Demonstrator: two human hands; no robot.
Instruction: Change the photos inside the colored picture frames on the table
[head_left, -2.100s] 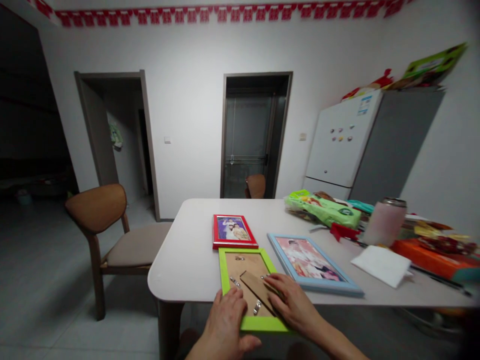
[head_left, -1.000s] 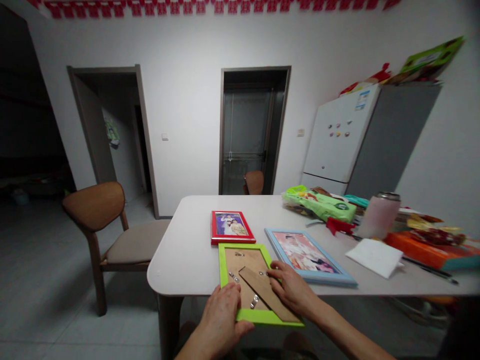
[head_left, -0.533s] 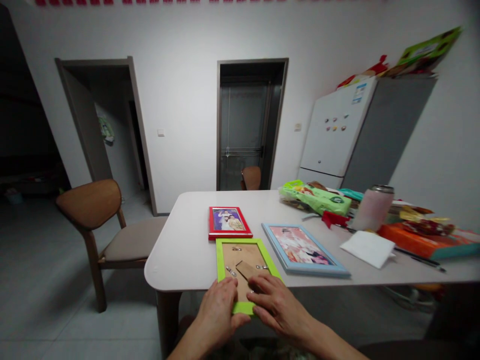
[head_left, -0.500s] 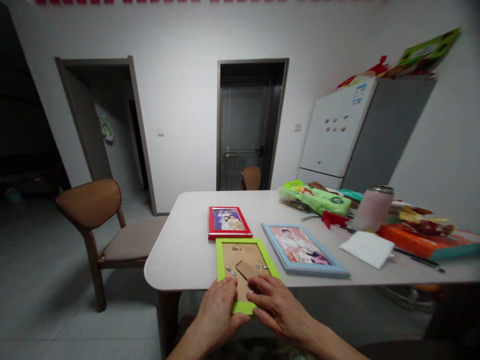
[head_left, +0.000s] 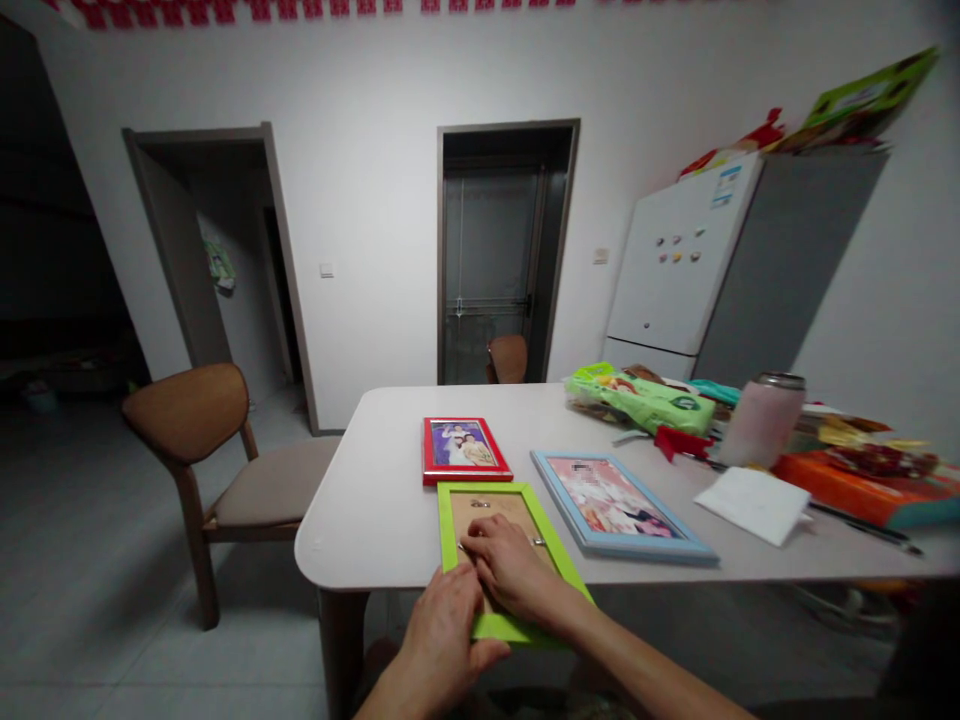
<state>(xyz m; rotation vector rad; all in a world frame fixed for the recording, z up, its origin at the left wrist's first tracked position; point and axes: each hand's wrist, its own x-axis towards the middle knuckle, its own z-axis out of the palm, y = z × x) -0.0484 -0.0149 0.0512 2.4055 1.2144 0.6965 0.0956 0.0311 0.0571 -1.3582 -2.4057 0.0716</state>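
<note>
A lime green photo frame (head_left: 451, 512) lies face down at the near edge of the white table (head_left: 375, 510), its brown backing board up. My left hand (head_left: 444, 628) grips the frame's near left corner, thumb under the edge. My right hand (head_left: 506, 566) lies on the backing board with its fingertips pressed at a small metal clip on the left side, covering the fold-out stand. A red frame (head_left: 464, 449) with a photo lies just beyond. A light blue frame (head_left: 616, 505) with a photo lies to the right.
A white folded paper (head_left: 752, 503), a pink tumbler (head_left: 760, 421), a green packet (head_left: 644, 400), an orange box (head_left: 862, 489) and clutter fill the table's right end. A wooden chair (head_left: 217, 455) stands left of the table. A white fridge (head_left: 690, 280) stands behind.
My right hand slid from the frame's right side across the backing board to its left clips, now covering the stand. My left hand stayed at the near left corner.
</note>
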